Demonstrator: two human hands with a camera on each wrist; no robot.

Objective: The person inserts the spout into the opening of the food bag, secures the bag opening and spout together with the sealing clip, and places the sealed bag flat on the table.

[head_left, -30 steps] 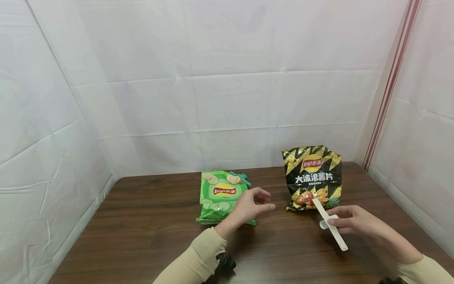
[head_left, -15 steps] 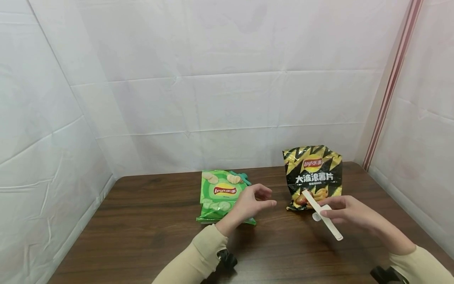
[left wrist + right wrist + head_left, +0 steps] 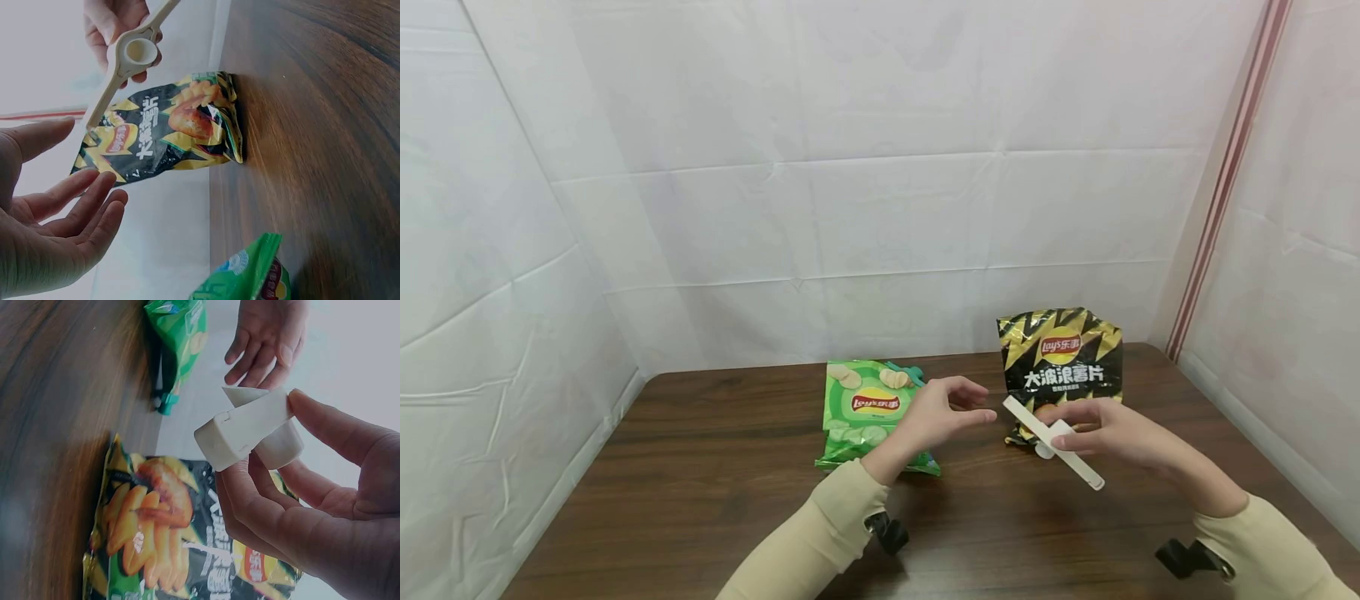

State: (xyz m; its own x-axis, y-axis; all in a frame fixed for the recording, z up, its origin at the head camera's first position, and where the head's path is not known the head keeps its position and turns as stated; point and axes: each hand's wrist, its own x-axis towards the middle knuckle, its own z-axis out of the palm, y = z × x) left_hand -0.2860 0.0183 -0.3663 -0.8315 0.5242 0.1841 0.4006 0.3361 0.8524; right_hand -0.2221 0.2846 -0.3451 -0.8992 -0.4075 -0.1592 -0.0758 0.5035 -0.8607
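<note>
My right hand (image 3: 1112,429) pinches a white bag clip (image 3: 1078,468) at its middle, thumb on one side and fingers on the other. It is a long flat bar with a round spout (image 3: 139,51) at its centre, raised in front of the black and yellow chip bag (image 3: 1060,362). My left hand (image 3: 934,415) holds nothing. Its thumb and fingers (image 3: 94,203) are spread apart and loosely bent, just short of the clip's left end. Behind the left wrist a green chip bag (image 3: 867,421) leans back on the table, partly covered by that hand.
A small teal piece (image 3: 913,374) sticks out at the green bag's upper right corner. The dark wooden table (image 3: 715,500) ends at the back against a white sheet (image 3: 880,208). More white sheeting hangs at both sides. The black and yellow bag stands upright near the back right.
My right hand has moved left and slightly up with the clip, which now covers the lower part of the black and yellow bag. My left hand has shifted slightly right, towards the clip.
</note>
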